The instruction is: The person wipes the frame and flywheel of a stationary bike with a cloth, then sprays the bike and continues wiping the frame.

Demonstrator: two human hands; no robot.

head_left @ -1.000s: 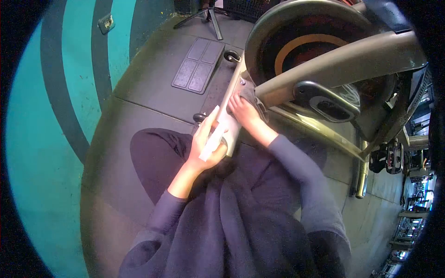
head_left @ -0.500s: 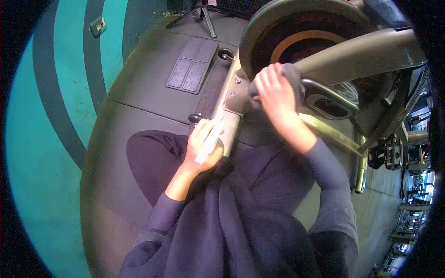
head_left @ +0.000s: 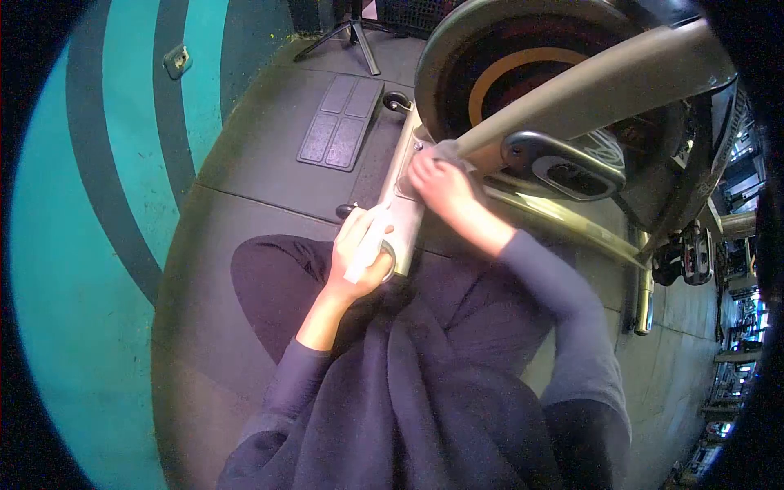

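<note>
My right hand (head_left: 441,184) is pressed to the lower end of an exercise bike's slanted frame tube (head_left: 588,90), near where it meets the front floor bar (head_left: 398,167). A grey cloth (head_left: 449,150) shows under its fingers, slightly smeared by motion. My left hand (head_left: 357,253) is closed at the near end of that bar, with a narrow white object (head_left: 369,249) in its grip. The fingers hide most of this object, and its kind cannot be made out. The bike's pedal (head_left: 576,167) lies just right of my right hand.
The bike's flywheel (head_left: 531,77) rises beyond my hands, with the rear floor bar (head_left: 645,302) to the right. A black panelled board (head_left: 339,122) lies on the floor at left, below a tripod stand (head_left: 359,41). The teal striped wall (head_left: 131,163) borders the left.
My right hand and the cloth have slid down the frame tube, toward the front bar and away from the pedal. My left hand stays about where it was. The view has shifted slightly.
</note>
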